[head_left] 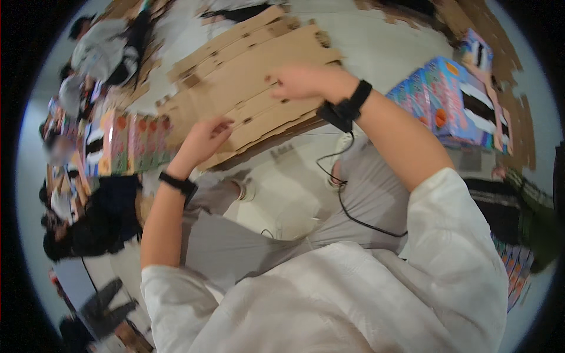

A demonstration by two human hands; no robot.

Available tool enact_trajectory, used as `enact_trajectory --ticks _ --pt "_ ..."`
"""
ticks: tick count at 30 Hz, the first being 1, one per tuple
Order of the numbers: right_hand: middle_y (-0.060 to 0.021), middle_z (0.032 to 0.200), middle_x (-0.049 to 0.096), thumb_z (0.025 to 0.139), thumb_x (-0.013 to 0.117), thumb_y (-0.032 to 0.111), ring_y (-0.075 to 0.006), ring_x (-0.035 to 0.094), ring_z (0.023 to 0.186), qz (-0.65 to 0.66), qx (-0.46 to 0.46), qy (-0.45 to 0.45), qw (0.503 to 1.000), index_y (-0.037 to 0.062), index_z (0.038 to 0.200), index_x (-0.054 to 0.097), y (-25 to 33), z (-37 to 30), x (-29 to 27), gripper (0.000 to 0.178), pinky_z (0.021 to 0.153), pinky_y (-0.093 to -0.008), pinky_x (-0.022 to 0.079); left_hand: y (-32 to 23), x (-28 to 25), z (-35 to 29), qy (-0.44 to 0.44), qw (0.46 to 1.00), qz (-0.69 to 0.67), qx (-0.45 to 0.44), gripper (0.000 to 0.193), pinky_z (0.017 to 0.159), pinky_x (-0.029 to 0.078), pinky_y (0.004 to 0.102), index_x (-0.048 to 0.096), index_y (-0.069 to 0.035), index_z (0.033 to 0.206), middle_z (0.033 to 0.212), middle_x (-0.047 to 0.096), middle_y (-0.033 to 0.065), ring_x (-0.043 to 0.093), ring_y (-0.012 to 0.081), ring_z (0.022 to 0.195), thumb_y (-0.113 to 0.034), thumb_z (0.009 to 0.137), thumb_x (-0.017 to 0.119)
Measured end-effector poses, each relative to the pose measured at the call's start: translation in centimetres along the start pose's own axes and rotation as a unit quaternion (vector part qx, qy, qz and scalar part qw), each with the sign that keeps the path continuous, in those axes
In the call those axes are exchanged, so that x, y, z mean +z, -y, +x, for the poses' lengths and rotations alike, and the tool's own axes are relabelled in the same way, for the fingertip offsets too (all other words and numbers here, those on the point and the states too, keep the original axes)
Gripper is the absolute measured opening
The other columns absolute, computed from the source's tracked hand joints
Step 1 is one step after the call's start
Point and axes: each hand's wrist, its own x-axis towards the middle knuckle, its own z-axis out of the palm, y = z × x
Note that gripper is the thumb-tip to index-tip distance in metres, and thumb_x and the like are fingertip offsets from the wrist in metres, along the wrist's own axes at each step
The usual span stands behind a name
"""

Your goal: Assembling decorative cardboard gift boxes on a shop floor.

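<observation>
A stack of flattened brown cardboard with slots and notched edges lies on the floor before me. Over its near left edge is my left hand, its fingers loosely bent and apart, holding nothing. My right hand hovers above the middle of the cardboard, somewhat blurred. Its fingers are bent with a gap between them, and nothing shows in them. Whether either hand touches the cardboard, I cannot tell. Both wrists wear black straps, and a black cable runs from the right one down over my grey trousers.
Colourful printed cartons stand in a row at left and another row at right. Several people, one in a white top, are along the left side. Brown cardboard pieces lie at the far right. My shoes flank the pale floor.
</observation>
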Motion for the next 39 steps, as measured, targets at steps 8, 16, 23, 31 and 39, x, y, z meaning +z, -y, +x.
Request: enact_trajectory --ticks 8,16,23,31,39 --pt "-0.0236 0.139 0.068 0.083 0.08 0.047 -0.042 0.062 0.132 -0.15 0.431 -0.33 0.826 0.0063 0.146 0.056 -20.0 -15.4 -11.0 0.079 0.109 -0.0516 0.051 -4.0 0.0 -2.4 0.009 0.997 -0.011 0.07 0.03 0.084 0.058 0.0361 0.071 0.0 0.126 0.104 0.078 0.0159 0.075 0.0259 0.09 -0.009 0.098 0.067" --pt "-0.0129 0.092 0.072 0.073 0.089 -0.004 -0.0199 0.068 0.071 0.12 0.593 -0.243 0.758 0.0031 0.161 0.013 -30.5 -29.6 -6.4 0.116 0.056 -0.0362 0.055 -1.9 0.4 -1.5 0.046 0.994 0.043 0.087 0.027 0.081 0.059 0.0403 0.072 0.001 0.119 0.096 0.078 0.017 0.076 0.0311 0.088 -0.015 0.097 0.068" --pt "-0.0214 0.129 0.069 0.065 0.1 0.03 -0.0257 0.07 0.105 -0.107 0.42 -0.424 0.795 0.0031 0.157 0.043 -24.4 -25.0 -12.4 0.112 0.088 -0.0378 0.056 -2.7 1.0 -1.8 0.012 0.991 0.083 0.104 0.03 0.084 0.06 0.0426 0.072 0.0 0.12 0.099 0.079 0.0163 0.076 0.0325 0.089 -0.02 0.098 0.068" --pt "-0.024 0.142 0.061 0.076 0.093 0.009 -0.0169 0.065 0.124 0.265 0.044 -0.356 0.895 0.0109 0.16 0.043 -5.2 -14.3 -12.1 0.098 0.096 -0.0322 0.058 -1.2 -0.2 -1.4 -0.037 0.997 0.031 0.066 0.038 0.094 0.057 0.0418 0.072 -0.003 0.125 0.102 0.079 0.0124 0.075 0.0302 0.099 -0.031 0.101 0.066" --pt "-0.0084 0.102 0.063 0.067 0.095 0.01 -0.0332 0.063 0.094 -0.026 -0.161 -0.104 0.981 0.0158 0.161 0.047 6.4 -8.7 -5.4 0.106 0.084 -0.046 0.052 -2.4 -5.1 -1.7 -0.118 0.784 -0.609 0.024 0.064 0.105 0.053 0.0467 0.04 -0.01 0.158 0.15 0.056 0.0064 0.06 0.0209 0.133 -0.03 0.104 0.068"
